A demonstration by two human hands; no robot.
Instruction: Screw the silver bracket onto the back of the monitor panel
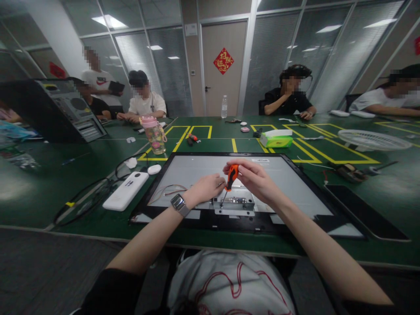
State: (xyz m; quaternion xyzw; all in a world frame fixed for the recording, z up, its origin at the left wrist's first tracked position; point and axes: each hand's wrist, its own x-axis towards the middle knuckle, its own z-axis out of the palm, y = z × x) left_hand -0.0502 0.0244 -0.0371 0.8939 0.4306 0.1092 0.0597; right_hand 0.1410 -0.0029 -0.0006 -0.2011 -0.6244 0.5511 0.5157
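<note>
The left hand [211, 189] has its fingers bent in beside the screwdriver [232, 176]; their tips are partly hidden, so I cannot tell whether it grasps anything. The right hand [254, 176] grips the orange-and-black handle near its top, covering part of it. The thin shaft is hard to make out against the metal bracket [251, 204], and whether the tip sits in a screw cannot be told.

The screwdriver stands over the bracket's left part, handle up, tip down, its long axis leaning from upper right to lower left. The bracket's long axis runs left to right, near the close edge of the black-framed display panel [278, 170].

A narrow strip of green counter [210, 241] lies before that edge. A white power bank [126, 191] flanks the panel's left side; a flat black slab [364, 212] lies just beside its right.
</note>
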